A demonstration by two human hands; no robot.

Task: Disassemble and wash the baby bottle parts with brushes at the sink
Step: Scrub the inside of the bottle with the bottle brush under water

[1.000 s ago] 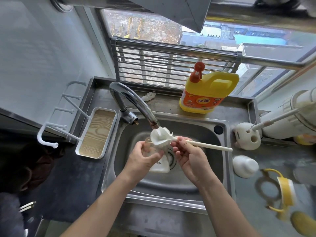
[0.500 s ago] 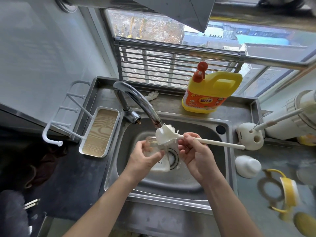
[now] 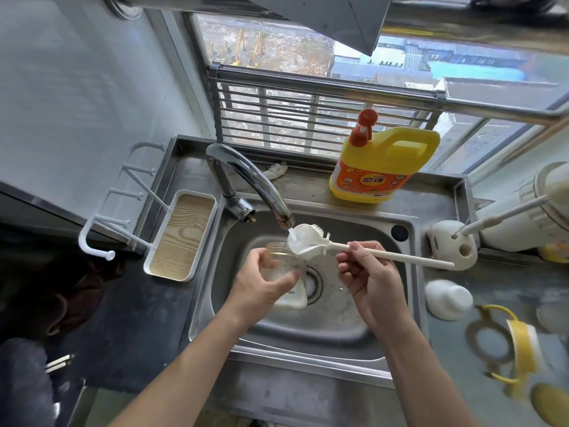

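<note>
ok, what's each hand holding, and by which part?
Left hand grips the clear bottle around its body. Right hand pinches the bottle brush by its handle, near the head.

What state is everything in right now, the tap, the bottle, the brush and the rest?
Faucet: running, thin stream onto the brush.
Bottle brush: held by the right hand, head under the spout.
Baby bottle: open, no top, gripped by the left hand over the sink.
Detergent jug: upright, capped.
White cap: standing on the counter.
</note>
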